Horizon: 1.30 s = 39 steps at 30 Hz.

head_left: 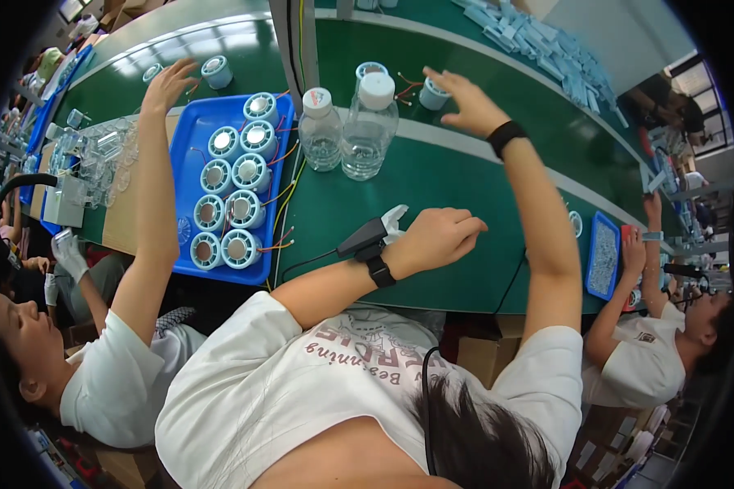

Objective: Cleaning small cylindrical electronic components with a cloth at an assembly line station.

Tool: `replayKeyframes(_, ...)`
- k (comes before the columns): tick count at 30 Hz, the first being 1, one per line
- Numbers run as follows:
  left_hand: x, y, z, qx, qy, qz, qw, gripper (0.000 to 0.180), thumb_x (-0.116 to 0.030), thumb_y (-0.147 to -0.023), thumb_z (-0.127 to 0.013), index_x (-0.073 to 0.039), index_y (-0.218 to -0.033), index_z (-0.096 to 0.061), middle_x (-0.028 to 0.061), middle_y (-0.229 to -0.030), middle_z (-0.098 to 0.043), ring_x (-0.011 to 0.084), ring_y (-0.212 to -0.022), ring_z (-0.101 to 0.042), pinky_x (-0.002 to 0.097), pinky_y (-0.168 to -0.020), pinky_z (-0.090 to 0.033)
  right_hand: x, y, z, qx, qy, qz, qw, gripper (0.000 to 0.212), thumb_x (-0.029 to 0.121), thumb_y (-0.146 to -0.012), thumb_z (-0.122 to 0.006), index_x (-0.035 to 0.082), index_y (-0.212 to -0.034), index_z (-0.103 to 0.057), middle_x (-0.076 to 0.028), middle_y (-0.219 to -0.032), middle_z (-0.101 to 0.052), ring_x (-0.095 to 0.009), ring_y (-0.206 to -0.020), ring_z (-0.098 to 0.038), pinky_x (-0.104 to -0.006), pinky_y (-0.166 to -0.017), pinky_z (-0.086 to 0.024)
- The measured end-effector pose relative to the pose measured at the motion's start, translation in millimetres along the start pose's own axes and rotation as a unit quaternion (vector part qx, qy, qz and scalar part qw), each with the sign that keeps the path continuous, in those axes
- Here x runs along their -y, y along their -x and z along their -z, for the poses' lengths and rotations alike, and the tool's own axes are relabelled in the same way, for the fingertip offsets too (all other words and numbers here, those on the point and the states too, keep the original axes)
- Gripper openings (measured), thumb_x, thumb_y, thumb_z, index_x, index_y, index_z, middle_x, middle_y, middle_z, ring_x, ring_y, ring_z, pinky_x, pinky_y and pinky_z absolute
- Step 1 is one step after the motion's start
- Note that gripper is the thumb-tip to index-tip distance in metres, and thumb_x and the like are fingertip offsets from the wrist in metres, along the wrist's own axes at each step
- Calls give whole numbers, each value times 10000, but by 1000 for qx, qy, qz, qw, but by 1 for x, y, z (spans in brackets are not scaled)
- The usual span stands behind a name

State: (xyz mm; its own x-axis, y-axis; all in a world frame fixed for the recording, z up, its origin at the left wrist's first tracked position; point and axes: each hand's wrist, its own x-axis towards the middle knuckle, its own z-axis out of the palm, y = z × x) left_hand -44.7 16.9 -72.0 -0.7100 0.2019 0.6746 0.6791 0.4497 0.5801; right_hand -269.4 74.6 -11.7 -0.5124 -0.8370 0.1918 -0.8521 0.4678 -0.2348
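Over the green belt, my right hand [471, 104], with a black wristband, reaches out with thumb and fingers spread. A light-blue round motor unit [434, 95] with thin coloured wires lies just at its fingertips; any touch is hard to make out. My left hand [434, 238] is above the green table in front of my chest, its fingers curled together and the palm side hidden. A black strap with a cabled black device [362, 239] sits on that wrist. A second blue motor unit [372, 72] stands on the belt behind the bottles.
Left of me a blue tray [189, 155] holds several blue motor units, wires out to the right. Two clear bottles [369, 130] with white caps stand beside it, near a metal post [286, 41]. A co-worker's hand [170, 85] reaches past the tray; another person sits right.
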Motion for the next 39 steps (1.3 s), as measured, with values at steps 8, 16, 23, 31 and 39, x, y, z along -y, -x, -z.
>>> replayKeyframes(8,-6,0,1,-62,-2,53,997,150,-30,-805,-650,-75,-946,-676,68,-808,-653,259,-698,-647,367,-606,-524,-53,0,-40,-38,7,-189,981,844,-97,-672,-713,284,-1388,-477,-154,-1275,-504,-383,-1147,-562,-422,-980,-493)
replayKeyframes(16,-8,-13,8,-200,81,148,965,527,-18,-802,-695,-91,-1298,-534,147,-1192,-562,281,-919,-635,359,-756,-551,13,74,23,-113,-157,-115,974,626,-53,-690,-763,204,-1242,-616,-90,-1193,-500,-248,-943,-608,-328,-818,-536)
replayKeyframes(23,-15,-21,24,-148,110,66,981,699,-13,-730,-784,-24,-1358,-477,171,-1309,-496,279,-1096,-605,393,-870,-561,101,183,71,-88,-65,-12,994,701,-135,-648,-741,175,-1263,-607,-75,-1169,-514,-209,-892,-627,-310,-782,-556)
replayKeyframes(31,-24,-18,29,27,259,55,964,891,-82,-700,-841,-16,-1456,-374,156,-1330,-489,240,-1143,-583,355,-934,-557,132,225,73,-184,-247,-163,938,728,-65,-627,-816,61,-1299,-565,-68,-1125,-517,-157,-859,-599,-291,-769,-537)
replayKeyframes(39,-27,-13,25,9,278,74,958,902,-111,-747,-818,-23,-1492,-317,154,-1280,-530,219,-1048,-610,332,-835,-581,131,227,75,-146,-422,-223,867,793,70,-609,-895,58,-1322,-548,-43,-1109,-498,-121,-885,-565,-243,-781,-487)
